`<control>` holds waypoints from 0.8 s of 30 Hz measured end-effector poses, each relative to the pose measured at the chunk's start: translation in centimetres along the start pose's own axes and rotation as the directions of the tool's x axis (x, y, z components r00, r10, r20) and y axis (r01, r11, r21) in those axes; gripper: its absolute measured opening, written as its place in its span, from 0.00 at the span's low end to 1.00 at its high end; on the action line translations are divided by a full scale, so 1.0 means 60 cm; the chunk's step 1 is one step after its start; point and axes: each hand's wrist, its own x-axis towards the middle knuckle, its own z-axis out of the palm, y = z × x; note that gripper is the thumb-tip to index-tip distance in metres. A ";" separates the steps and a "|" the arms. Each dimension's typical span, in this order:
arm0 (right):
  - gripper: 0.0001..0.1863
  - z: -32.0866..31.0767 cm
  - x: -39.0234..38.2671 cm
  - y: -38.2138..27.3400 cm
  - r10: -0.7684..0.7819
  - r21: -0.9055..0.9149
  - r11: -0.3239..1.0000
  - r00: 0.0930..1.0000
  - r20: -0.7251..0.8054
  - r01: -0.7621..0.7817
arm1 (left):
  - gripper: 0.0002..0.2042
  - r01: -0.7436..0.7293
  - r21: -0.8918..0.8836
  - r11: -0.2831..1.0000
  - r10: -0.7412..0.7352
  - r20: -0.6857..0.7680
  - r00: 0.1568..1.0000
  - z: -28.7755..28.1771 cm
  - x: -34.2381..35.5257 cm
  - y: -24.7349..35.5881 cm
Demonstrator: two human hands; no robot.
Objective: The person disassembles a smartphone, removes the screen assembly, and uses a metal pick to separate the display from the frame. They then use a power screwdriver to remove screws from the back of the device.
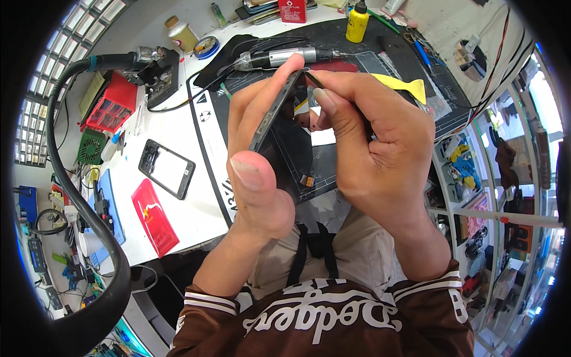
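My left hand holds a dark smartphone nearly edge-on, thumb near its lower edge and fingers behind it. My right hand is closed in a pinch at the phone's top end. Between its thumb and forefinger shows a thin dark piece that touches or lies right against the phone's upper edge; its kind cannot be made out. Most of the phone's faces are turned from view. Beneath the hands is a black work mat, with a small orange-and-silver part on it.
Left on the white table lie an empty phone frame and a red packet. Beyond my hands are a silver rotary tool and a yellow bottle. A thick black flexible arm curves along the left; shelves stand at right.
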 end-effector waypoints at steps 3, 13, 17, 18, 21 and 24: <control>0.08 -0.004 0.002 0.005 -0.006 -0.023 1.000 1.000 0.025 0.006 | 0.53 0.001 -0.018 1.000 -0.001 0.009 1.000 0.000 0.004 0.000; 0.07 -0.015 0.016 0.017 -0.060 -0.014 0.998 0.996 0.073 0.061 | 0.54 0.030 -0.136 0.990 -0.022 0.061 0.998 -0.010 0.011 -0.009; 0.07 -0.022 0.023 0.018 -0.132 -0.097 0.985 0.986 0.104 0.142 | 0.56 0.052 -0.176 0.983 -0.044 0.046 0.998 -0.009 0.012 -0.009; 0.07 -0.023 0.024 0.019 -0.150 -0.102 0.982 0.984 0.099 0.160 | 0.56 0.060 -0.198 0.978 -0.052 0.046 0.998 -0.009 0.012 -0.009; 0.07 -0.026 0.028 0.019 -0.166 -0.082 0.981 0.980 0.110 0.175 | 0.57 0.078 -0.255 0.964 -0.069 0.046 0.997 -0.009 0.013 -0.008; 0.07 -0.029 0.031 0.021 -0.160 -0.048 0.985 0.978 0.131 0.168 | 0.58 0.084 -0.292 0.953 -0.072 0.050 0.996 -0.012 0.011 -0.012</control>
